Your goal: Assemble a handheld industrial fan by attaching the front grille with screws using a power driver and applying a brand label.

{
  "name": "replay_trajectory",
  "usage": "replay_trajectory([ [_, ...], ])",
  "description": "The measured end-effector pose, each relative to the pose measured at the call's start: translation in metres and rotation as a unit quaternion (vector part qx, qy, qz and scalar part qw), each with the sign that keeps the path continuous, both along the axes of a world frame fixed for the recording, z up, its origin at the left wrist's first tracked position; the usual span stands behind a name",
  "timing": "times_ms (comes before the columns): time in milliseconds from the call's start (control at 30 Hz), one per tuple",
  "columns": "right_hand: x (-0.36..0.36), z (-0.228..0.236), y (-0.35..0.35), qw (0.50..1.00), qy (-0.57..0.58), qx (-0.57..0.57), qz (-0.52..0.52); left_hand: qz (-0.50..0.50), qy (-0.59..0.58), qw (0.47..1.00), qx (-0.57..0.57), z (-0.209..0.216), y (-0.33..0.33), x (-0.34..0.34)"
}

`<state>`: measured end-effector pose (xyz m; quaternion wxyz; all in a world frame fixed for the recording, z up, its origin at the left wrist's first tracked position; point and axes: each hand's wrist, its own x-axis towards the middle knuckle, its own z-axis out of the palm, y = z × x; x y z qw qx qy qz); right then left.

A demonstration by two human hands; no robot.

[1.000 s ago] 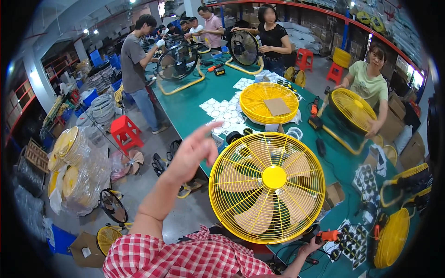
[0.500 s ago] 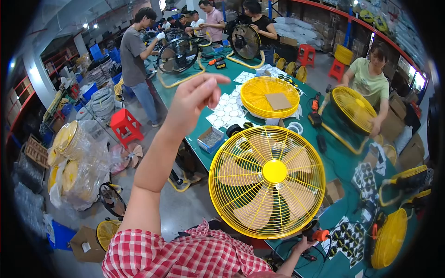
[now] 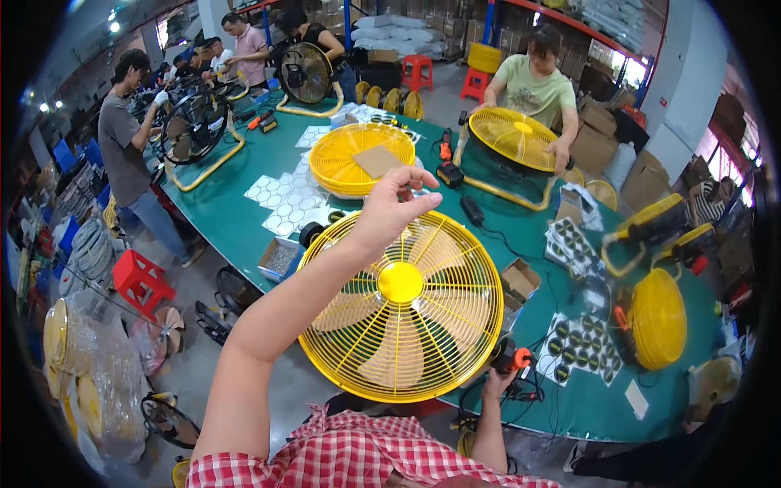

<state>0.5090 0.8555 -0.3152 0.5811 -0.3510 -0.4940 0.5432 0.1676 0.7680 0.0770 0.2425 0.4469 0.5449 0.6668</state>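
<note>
Yellow fan (image 3: 400,282), beneath parted left grip (image 3: 390,207), beside right grip (image 3: 496,382) clasping orange-black tool (image 3: 521,359)

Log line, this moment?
left hand: open, above round yellow wire-grille fan | right hand: gripping orange-and-black power tool | beyond: stacked yellow grilles

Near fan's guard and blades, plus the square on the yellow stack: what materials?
Guard: probably painted metal; thin, glossy yellow wires. Blades: perhaps moulded plastic; smooth, beige, curved, but coated metal possible. Square: likely cardboard; flat, matte brown.
</note>
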Motion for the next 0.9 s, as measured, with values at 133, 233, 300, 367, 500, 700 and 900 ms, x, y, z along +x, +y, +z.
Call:
replay_trajectory([
  [133, -0.008, 0.024, -0.009, 0.999, 0.005, -0.024, -0.034, 0.269, 0.383, 0.882, 0.052, -0.027, 0.049, -0.046],
  [233, -0.011, 0.068, -0.028, 0.998, 0.029, 0.002, -0.059, 0.333, 0.431, 0.838, 0.009, -0.042, 0.073, -0.087],
  [300, -0.002, 0.08, -0.033, 0.993, 0.042, 0.0, -0.107, 0.337, 0.431, 0.837, -0.017, -0.051, 0.09, -0.107],
  [367, -0.001, 0.112, -0.051, 0.985, -0.008, 0.005, -0.171, 0.348, 0.436, 0.827, -0.067, -0.061, 0.098, -0.139],
  [500, 0.021, 0.141, -0.078, 0.965, 0.049, 0.007, -0.258, 0.361, 0.457, 0.799, -0.147, -0.075, 0.114, -0.17],
  [700, 0.021, 0.222, -0.128, 0.939, 0.156, 0.069, -0.3, 0.322, 0.461, 0.8, -0.212, -0.083, 0.129, -0.189],
  [900, -0.003, 0.261, -0.163, 0.921, 0.252, 0.125, -0.271, 0.297, 0.466, 0.8, -0.235, -0.085, 0.122, -0.194],
])
